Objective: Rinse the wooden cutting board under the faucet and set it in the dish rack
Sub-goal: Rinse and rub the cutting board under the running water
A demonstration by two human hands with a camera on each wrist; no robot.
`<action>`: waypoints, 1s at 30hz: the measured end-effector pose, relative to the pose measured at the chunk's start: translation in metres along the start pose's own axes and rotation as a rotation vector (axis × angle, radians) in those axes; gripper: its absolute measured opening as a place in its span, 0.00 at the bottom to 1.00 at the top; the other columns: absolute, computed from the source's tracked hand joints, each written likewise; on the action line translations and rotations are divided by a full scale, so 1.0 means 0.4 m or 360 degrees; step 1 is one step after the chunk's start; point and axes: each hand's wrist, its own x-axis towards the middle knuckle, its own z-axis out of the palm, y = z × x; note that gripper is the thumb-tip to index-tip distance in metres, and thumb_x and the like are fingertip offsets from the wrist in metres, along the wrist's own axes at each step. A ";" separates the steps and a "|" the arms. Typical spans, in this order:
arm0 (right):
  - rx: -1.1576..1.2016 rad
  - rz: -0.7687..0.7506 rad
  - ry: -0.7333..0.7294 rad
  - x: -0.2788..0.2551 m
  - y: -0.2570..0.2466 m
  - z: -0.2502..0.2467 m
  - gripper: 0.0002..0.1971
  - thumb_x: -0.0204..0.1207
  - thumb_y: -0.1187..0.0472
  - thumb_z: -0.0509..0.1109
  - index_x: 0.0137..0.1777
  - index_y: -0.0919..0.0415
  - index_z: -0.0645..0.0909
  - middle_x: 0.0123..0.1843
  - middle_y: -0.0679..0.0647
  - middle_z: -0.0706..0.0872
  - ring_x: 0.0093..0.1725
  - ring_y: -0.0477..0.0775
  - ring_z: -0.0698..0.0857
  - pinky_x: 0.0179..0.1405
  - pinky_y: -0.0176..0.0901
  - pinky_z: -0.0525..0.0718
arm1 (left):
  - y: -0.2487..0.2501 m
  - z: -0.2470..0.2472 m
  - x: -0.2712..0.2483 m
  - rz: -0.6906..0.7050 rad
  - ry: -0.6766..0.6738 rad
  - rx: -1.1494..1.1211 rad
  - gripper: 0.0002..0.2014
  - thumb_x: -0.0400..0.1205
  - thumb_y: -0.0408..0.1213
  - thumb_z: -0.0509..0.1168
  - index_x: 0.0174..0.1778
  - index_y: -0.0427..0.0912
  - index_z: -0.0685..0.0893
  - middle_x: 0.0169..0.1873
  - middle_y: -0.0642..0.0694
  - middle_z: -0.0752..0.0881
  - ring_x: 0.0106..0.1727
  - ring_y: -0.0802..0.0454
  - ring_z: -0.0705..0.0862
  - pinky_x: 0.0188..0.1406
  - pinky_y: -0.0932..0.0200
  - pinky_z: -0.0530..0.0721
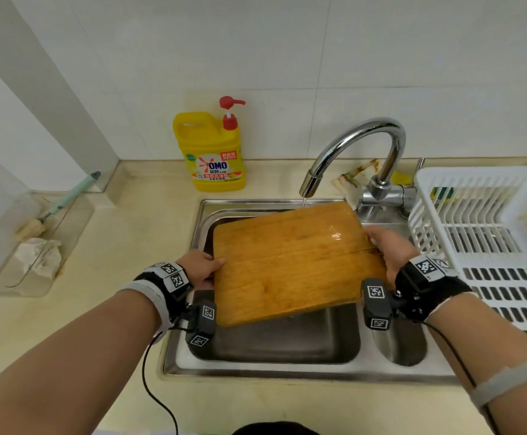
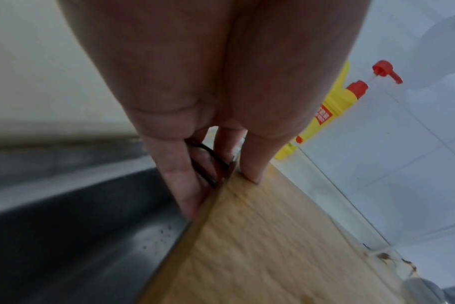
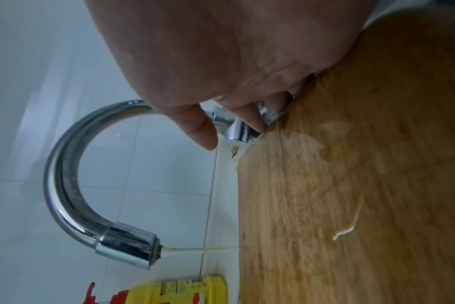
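The wooden cutting board (image 1: 296, 262) is held over the sink (image 1: 287, 368), its far edge under the thin water stream from the faucet (image 1: 354, 146). The left hand (image 1: 201, 266) pinches its left edge, thumb on top and fingers below. The right hand (image 1: 389, 249) grips its right edge, beside the white dish rack (image 1: 488, 233).

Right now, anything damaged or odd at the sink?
Yes. The wooden cutting board, held over the sink by the left hand and right hand, has a split running in from its right edge. A stained, crumpled rag lies behind the faucet.
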 end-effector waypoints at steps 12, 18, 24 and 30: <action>0.0009 -0.0257 0.0172 -0.054 0.008 -0.101 0.07 0.80 0.51 0.71 0.50 0.52 0.85 0.58 0.63 0.90 0.62 0.69 0.87 0.71 0.70 0.80 | 0.000 0.127 0.028 0.0026 -0.0331 -0.0286 0.19 0.78 0.46 0.75 0.61 0.42 0.82 0.66 0.39 0.85 0.67 0.39 0.84 0.70 0.35 0.81; 0.0066 -0.0360 0.0195 -0.038 0.025 -0.150 0.28 0.64 0.44 0.78 0.66 0.48 0.86 0.63 0.57 0.90 0.65 0.65 0.87 0.70 0.72 0.80 | 0.002 0.178 0.016 0.0054 -0.0328 -0.0477 0.16 0.79 0.44 0.75 0.60 0.44 0.82 0.66 0.41 0.85 0.67 0.40 0.83 0.70 0.36 0.81; 0.0029 -0.0319 0.0084 -0.027 0.067 -0.112 0.19 0.79 0.56 0.72 0.70 0.48 0.78 0.63 0.55 0.85 0.63 0.63 0.83 0.67 0.69 0.81 | -0.007 0.098 -0.008 0.0146 -0.0102 -0.0563 0.26 0.72 0.46 0.80 0.64 0.43 0.84 0.62 0.42 0.87 0.64 0.40 0.85 0.65 0.33 0.84; -0.0030 -0.0216 -0.0243 0.009 0.103 -0.009 0.14 0.81 0.62 0.69 0.66 0.51 0.79 0.57 0.58 0.89 0.54 0.63 0.87 0.65 0.71 0.84 | -0.016 -0.015 -0.111 0.0210 0.0128 -0.0630 0.19 0.74 0.37 0.79 0.58 0.39 0.85 0.57 0.35 0.90 0.57 0.36 0.90 0.56 0.35 0.89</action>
